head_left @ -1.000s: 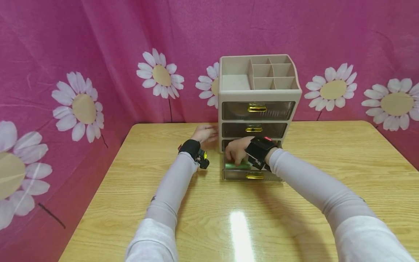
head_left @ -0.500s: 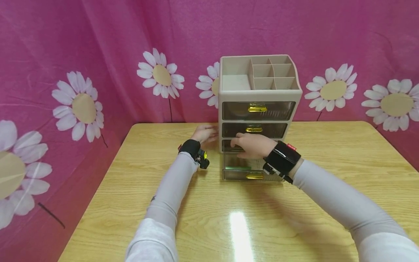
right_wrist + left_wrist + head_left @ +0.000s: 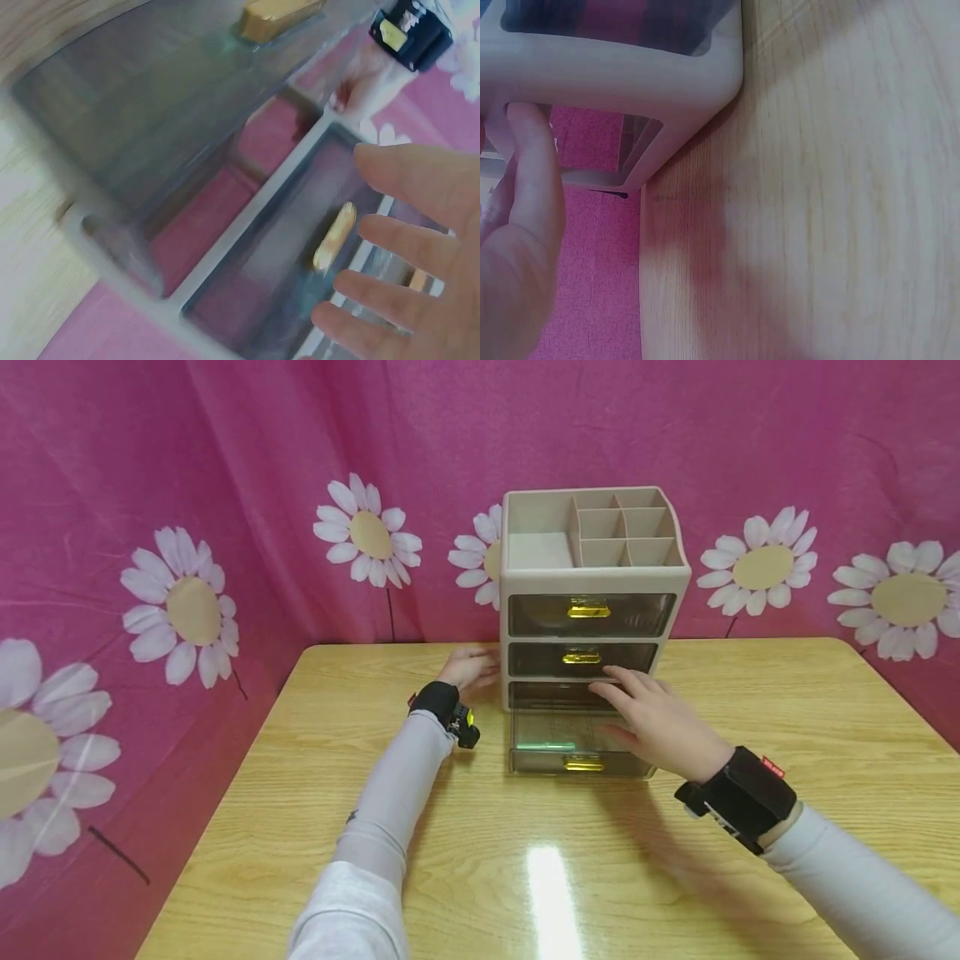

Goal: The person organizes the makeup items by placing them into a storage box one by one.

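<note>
A beige desktop drawer organizer (image 3: 596, 579) stands at the table's back, its bottom drawer (image 3: 540, 763) pulled out. Inside that smoky clear drawer, a slim green object (image 3: 546, 746) lies near the front left; its kind is unclear. My left hand (image 3: 468, 668) rests against the organizer's left side. In the left wrist view its fingers (image 3: 536, 165) lie along the frame, by an opening in the side. Hovering over the drawer's right part, my right hand (image 3: 663, 722) has spread fingers with nothing in them. The right wrist view shows these fingers beside the closed drawer fronts (image 3: 262, 255).
Two closed drawers with gold handles (image 3: 582, 657) sit above the pulled-out one. Divided compartments (image 3: 600, 522) form the organizer's top. The wooden table (image 3: 360, 710) meets a pink flowered curtain (image 3: 435, 427) behind and at the left.
My right hand has come up out of the bottom drawer, leaving the green object there, and has moved right with its fingers spreading. My left hand has stayed in place.
</note>
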The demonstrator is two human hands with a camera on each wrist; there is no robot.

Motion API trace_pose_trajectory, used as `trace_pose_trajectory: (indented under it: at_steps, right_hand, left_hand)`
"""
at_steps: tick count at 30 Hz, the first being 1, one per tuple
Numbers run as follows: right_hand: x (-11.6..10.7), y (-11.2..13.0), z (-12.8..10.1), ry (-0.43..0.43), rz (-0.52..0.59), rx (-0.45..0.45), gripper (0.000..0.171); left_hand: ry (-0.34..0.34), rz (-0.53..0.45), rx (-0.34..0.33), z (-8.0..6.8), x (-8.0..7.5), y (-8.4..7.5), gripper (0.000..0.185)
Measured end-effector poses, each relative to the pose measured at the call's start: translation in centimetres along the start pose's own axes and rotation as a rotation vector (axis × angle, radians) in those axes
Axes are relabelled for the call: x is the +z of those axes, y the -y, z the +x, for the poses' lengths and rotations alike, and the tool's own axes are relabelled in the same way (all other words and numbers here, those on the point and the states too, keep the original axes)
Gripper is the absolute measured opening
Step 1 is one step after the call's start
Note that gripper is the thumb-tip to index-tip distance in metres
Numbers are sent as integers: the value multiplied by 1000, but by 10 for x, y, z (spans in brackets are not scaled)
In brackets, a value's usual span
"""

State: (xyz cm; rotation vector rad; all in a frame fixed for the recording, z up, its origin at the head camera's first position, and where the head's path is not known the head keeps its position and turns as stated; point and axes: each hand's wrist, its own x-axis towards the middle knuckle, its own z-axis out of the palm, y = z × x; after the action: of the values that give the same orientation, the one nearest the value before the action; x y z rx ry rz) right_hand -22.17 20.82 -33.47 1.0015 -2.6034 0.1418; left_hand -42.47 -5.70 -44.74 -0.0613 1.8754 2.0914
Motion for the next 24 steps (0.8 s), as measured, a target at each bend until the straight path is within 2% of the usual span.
trace_pose_trajectory:
  at_steps: [3,6,8,13,14,16,19,21,22,24]
  right_hand:
    - [-6,-6,-15,-31,-2,57,61]
    - [-12,-13,-31,-60,-9,116,64]
    - [-14,-19,-43,-67,-23,163,67]
    - [-19,-30,-71,-44,2,289,71]
    - [-19,-32,-76,-40,14,311,71]
    - [-19,-36,-87,-33,26,346,71]
    - [-18,-41,-102,-18,40,400,69]
    - [-17,-42,-112,-2,47,436,68]
    - [-16,-42,-117,12,51,456,67]
    - [-13,-42,-126,45,68,495,66]
  left_hand:
    - [-18,35,-25,-41,15,-26,36]
    - [-15,31,-24,-39,14,-25,34]
    - [-29,17,-16,-32,12,-20,33]
    - [-19,-43,19,-1,3,3,33]
    - [-9,-50,21,-1,4,2,33]
    - [-12,-43,13,21,-3,15,34]
    - [46,-57,27,51,-19,32,34]
    - [58,-71,21,65,-25,41,34]
    - [69,-75,26,61,-25,38,35]
    - [65,-60,29,42,-18,26,35]
